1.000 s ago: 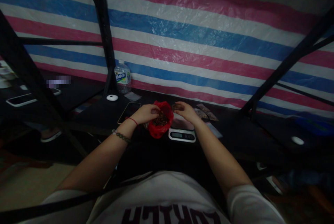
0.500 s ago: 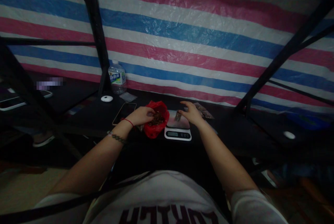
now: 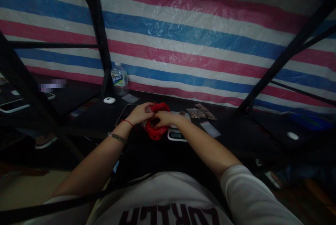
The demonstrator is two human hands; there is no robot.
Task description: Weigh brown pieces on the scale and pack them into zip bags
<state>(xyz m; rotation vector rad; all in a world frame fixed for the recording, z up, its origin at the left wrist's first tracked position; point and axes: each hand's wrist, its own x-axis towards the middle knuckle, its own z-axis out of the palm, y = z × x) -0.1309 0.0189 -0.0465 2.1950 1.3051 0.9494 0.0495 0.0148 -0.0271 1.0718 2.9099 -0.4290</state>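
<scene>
An open red plastic bag [image 3: 156, 133] with small brown bits inside stands on the black table. My left hand [image 3: 141, 113] is closed at its left rim, seemingly pinching the plastic. From the right, my right hand [image 3: 166, 118] reaches over the rim into the bag; its fingertips are partly hidden there. Under my right forearm sits a white digital scale [image 3: 176, 135], partly covered. A small brown heap [image 3: 182, 113] shows at the back of its plate.
Several filled clear packets [image 3: 201, 112] lie behind the scale, with a flat clear bag [image 3: 210, 129] nearer. Another clear bag [image 3: 130, 98] lies beside a plastic bottle [image 3: 120, 81]. A phone [image 3: 121, 114] and a white round object [image 3: 109, 100] are at left. Black metal posts [image 3: 101, 39] frame the table.
My right hand has moved left from over the scale into the red bag. My left hand has drawn back from the brown bits to the bag's rim.
</scene>
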